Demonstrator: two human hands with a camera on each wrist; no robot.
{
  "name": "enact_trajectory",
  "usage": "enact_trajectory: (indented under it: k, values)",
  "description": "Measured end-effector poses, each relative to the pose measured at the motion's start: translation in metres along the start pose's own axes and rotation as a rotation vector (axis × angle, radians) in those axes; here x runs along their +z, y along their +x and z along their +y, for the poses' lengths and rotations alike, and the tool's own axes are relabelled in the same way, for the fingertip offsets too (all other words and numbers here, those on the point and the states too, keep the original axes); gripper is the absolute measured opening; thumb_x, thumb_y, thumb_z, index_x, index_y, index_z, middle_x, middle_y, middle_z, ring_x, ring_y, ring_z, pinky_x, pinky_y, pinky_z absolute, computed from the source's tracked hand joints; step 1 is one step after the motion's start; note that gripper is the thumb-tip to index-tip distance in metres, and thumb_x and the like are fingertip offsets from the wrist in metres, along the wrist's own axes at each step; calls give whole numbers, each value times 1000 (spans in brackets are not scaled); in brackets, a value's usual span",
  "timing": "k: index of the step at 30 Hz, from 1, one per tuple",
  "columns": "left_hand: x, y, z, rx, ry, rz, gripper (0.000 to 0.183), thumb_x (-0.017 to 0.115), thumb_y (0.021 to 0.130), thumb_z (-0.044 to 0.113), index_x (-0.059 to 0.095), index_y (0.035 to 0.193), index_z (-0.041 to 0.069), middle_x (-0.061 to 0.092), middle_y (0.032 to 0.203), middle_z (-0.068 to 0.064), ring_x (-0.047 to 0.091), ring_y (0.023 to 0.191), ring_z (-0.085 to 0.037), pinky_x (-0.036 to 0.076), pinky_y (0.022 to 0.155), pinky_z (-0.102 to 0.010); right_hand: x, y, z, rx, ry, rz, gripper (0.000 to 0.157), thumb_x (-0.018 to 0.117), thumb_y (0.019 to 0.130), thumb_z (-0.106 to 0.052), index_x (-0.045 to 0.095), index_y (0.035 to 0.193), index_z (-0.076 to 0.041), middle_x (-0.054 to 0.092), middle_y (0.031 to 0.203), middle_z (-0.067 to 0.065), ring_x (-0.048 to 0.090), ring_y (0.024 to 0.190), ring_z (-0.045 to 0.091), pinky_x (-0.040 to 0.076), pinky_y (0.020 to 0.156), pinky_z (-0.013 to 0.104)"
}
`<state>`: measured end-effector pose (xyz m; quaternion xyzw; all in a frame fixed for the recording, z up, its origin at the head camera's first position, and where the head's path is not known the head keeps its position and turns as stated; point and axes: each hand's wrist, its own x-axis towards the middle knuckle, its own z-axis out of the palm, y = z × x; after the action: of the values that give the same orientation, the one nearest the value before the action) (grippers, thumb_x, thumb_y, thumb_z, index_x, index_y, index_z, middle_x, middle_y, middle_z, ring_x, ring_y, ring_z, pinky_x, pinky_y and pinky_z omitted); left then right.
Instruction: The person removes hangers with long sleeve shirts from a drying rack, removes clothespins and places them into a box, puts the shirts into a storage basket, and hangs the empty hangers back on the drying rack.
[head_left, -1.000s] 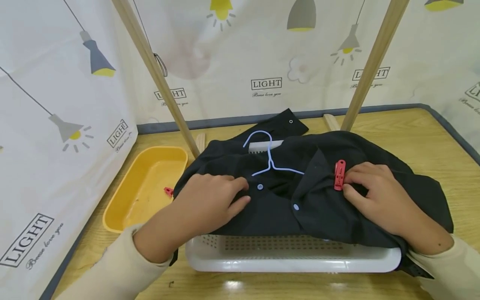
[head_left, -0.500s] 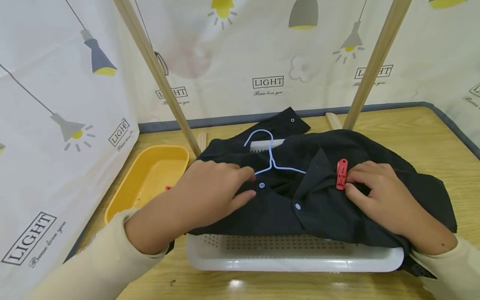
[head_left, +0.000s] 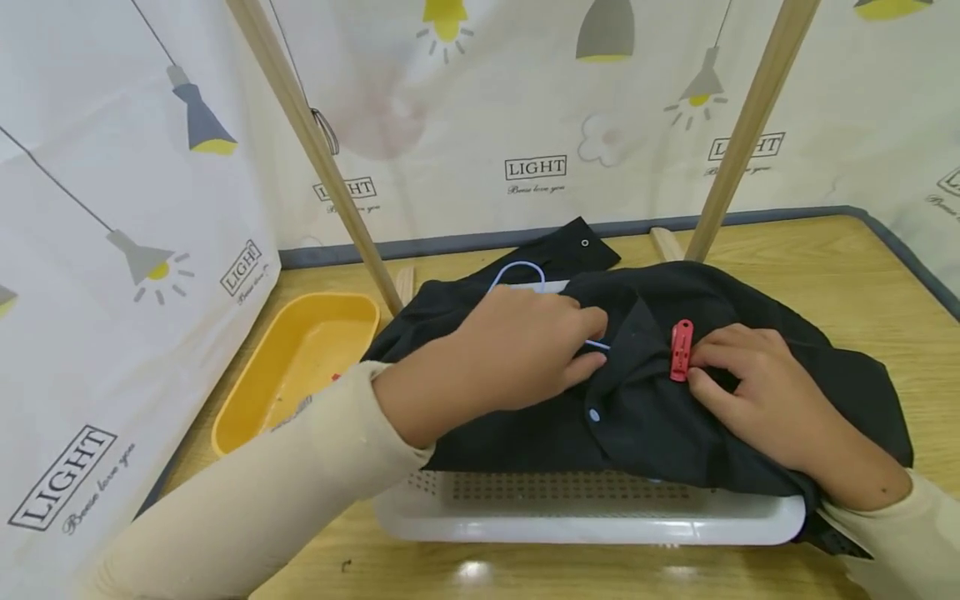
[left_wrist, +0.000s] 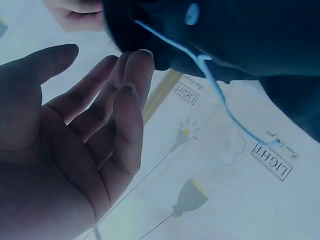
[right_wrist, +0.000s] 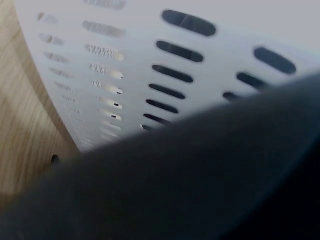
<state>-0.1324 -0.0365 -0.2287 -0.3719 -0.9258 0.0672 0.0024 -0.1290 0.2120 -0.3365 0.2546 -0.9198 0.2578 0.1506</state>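
A black shirt (head_left: 525,442) with light-blue buttons lies spread over a white basket (head_left: 592,530). A blue wire hanger (head_left: 519,264) is inside its collar, hook sticking out at the back. My left hand (head_left: 510,346) is over the collar and hides the hanger's middle. In the left wrist view its fingers (left_wrist: 127,135) are loosely bent with nothing between them, beside the shirt and hanger. My right hand (head_left: 757,387) pinches a red clothespin (head_left: 681,350) by its right edge, close over the shirt front. Dark cloth covers most of the right wrist view.
A yellow tray (head_left: 315,342) stands on the left, with a small red piece (head_left: 337,377) mostly hidden behind my sleeve. Two wooden poles (head_left: 341,192) rise behind the shirt from the wooden tabletop (head_left: 795,250). A lamp-patterned sheet encloses the back and left.
My left hand has moved right across the shirt, from its left side to over the collar, now covering the hanger's neck. The right hand and the clothespin have stayed in place.
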Motion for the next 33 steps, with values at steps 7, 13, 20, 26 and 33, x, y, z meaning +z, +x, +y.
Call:
enact_trajectory:
  k: [7, 13, 20, 26, 33]
  values:
    - [8, 33, -5, 28, -71, -42, 26, 49, 92, 42, 59, 111, 27, 60, 96, 9, 54, 72, -7, 46, 58, -28, 0, 1, 0, -11, -9, 11, 8, 62, 78, -11, 67, 76, -17, 64, 83, -1, 51, 88, 11, 30, 82, 39]
    - [14, 56, -2, 26, -142, -75, 38, 46, 93, 42, 45, 129, 30, 51, 126, 6, 56, 101, -10, 48, 80, -29, 1, -1, 1, 2, -11, -9, 6, 62, 79, -11, 68, 78, -15, 65, 86, 1, 51, 90, 12, 30, 83, 39]
    - [22, 73, 6, 68, -106, -156, 35, 31, 96, 49, 48, 124, 34, 45, 128, 9, 43, 118, -9, 40, 94, -31, 2, -2, 1, -3, 3, 0, 6, 63, 78, -10, 67, 78, -14, 65, 85, 1, 51, 90, 11, 30, 82, 39]
    - [28, 84, 7, 129, -138, -192, 38, 23, 97, 48, 51, 120, 36, 50, 123, 13, 42, 120, -11, 35, 100, -34, 2, -1, 1, -22, 15, 11, 7, 62, 78, -9, 67, 77, -15, 65, 84, 0, 50, 89, 8, 30, 81, 37]
    - [31, 92, 9, 103, -213, -242, 38, 22, 97, 50, 48, 121, 38, 51, 122, 16, 42, 118, -11, 34, 101, -35, 2, 0, 1, -25, 10, 15, 10, 62, 78, -8, 66, 75, -17, 64, 83, -2, 49, 87, 6, 30, 80, 37]
